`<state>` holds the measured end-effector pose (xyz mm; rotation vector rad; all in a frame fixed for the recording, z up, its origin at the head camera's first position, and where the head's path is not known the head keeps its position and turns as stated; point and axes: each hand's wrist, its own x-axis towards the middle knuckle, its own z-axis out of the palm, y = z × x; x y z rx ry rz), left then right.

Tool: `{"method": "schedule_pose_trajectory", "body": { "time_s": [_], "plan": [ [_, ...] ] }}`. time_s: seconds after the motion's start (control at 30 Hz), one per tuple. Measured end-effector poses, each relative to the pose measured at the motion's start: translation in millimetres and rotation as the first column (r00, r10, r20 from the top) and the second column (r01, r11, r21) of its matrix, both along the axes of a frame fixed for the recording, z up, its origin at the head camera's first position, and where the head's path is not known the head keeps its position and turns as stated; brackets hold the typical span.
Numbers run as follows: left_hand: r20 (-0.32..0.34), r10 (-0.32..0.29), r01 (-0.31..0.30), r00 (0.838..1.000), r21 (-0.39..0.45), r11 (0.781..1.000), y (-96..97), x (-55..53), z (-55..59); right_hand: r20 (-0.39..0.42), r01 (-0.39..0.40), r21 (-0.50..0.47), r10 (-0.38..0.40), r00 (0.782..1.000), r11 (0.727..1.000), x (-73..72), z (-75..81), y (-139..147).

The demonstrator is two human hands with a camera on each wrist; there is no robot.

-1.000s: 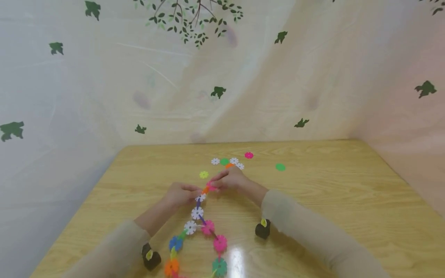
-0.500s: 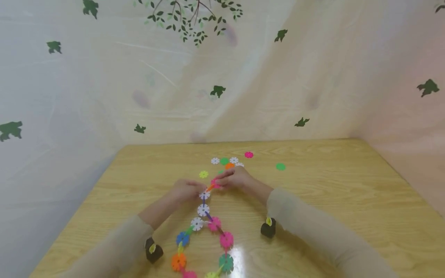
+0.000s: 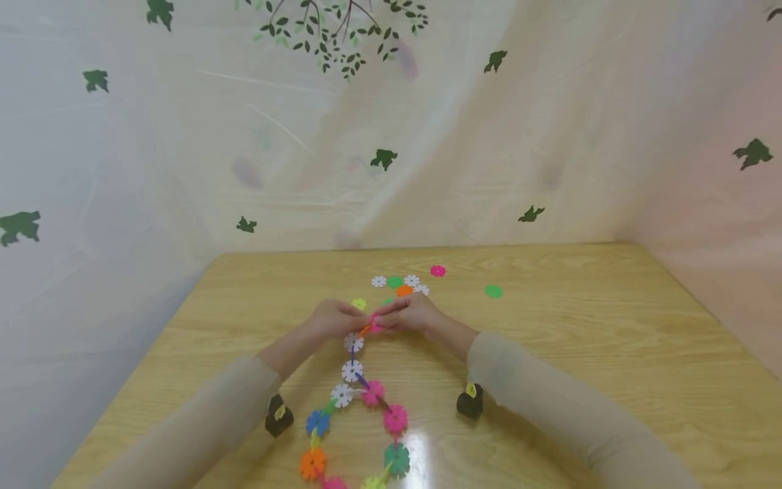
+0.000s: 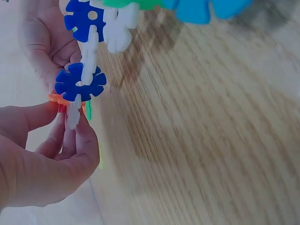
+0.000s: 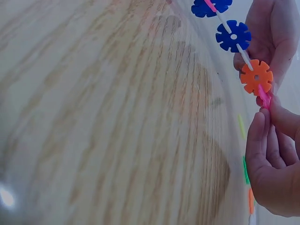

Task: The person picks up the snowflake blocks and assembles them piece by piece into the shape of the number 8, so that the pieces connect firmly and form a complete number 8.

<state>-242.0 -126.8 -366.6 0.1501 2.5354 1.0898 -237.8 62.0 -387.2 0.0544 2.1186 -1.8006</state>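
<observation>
Slotted flower-shaped plastic discs are linked into a chain, ending between my hands in an orange disc (image 5: pixel 256 77) and a pink disc (image 5: pixel 265 97). My right hand (image 3: pixel 414 314) pinches the pink one between thumb and fingers. Beside it, my left hand (image 3: pixel 336 319) pinches the chain's end at the orange disc, its fingertips right up to the pink one. From there the chain runs toward me through white discs (image 3: pixel 353 342) and dark blue discs (image 4: pixel 80 83). It then widens into a loop with a blue disc (image 3: pixel 318 422) and a green disc (image 3: pixel 397 460); the loop's near end is cut off.
Loose discs lie beyond my hands, among them a white disc (image 3: pixel 379 281), an orange disc (image 3: pixel 404 291) and a yellow disc (image 3: pixel 359 303). A pink disc (image 3: pixel 437 271) and a green disc (image 3: pixel 493 291) lie farther right. Behind the wooden table (image 3: pixel 580 319) hangs a printed curtain (image 3: pixel 293 156).
My left hand has moved forward and right along the chain, from beside the white disc to the pink end, meeting the right hand. The right hand shifted slightly right. The loop moved a little.
</observation>
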Motion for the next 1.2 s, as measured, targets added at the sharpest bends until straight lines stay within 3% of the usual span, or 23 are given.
{"method": "schedule_pose_trajectory", "body": {
  "time_s": [0.17,0.3,0.5,0.63,0.73,0.87,1.03,1.2],
  "plan": [
    [0.010,-0.009,0.009,1.000,0.008,1.000,4.1,-1.3,1.5,-0.018,-0.007,0.029,0.007,1.000,1.000,1.1,-2.0,3.3],
    [0.024,-0.003,0.003,1.000,0.002,1.000,5.0,-1.4,4.0,-0.065,-0.009,0.121,0.017,0.998,0.993,6.1,-2.2,7.7],
    [0.034,0.013,-0.012,0.999,-0.007,1.000,3.4,-3.1,4.0,-0.061,-0.154,0.162,0.166,0.984,0.975,30.6,2.2,10.6],
    [0.049,0.019,-0.019,0.999,-0.006,1.000,2.6,-3.8,3.0,-0.121,-0.253,0.261,0.291,0.949,0.932,53.2,7.6,8.2],
    [0.069,0.030,-0.031,0.997,0.011,0.999,2.3,-3.5,2.6,-0.183,-0.309,0.336,0.383,0.905,0.890,69.2,10.0,5.1],
    [0.088,0.036,-0.039,0.995,0.040,0.998,2.2,-4.4,1.1,-0.253,-0.341,0.373,0.448,0.858,0.863,85.4,12.5,2.2],
    [0.089,0.018,-0.023,0.996,0.057,0.998,1.5,-5.5,-1.4,-0.288,-0.347,0.409,0.480,0.829,0.844,96.7,16.1,2.0],
    [0.088,0.003,-0.009,0.996,0.068,0.998,1.3,-6.8,-2.7,-0.291,-0.349,0.436,0.497,0.818,0.830,102.4,17.5,5.7]
  ]
}}
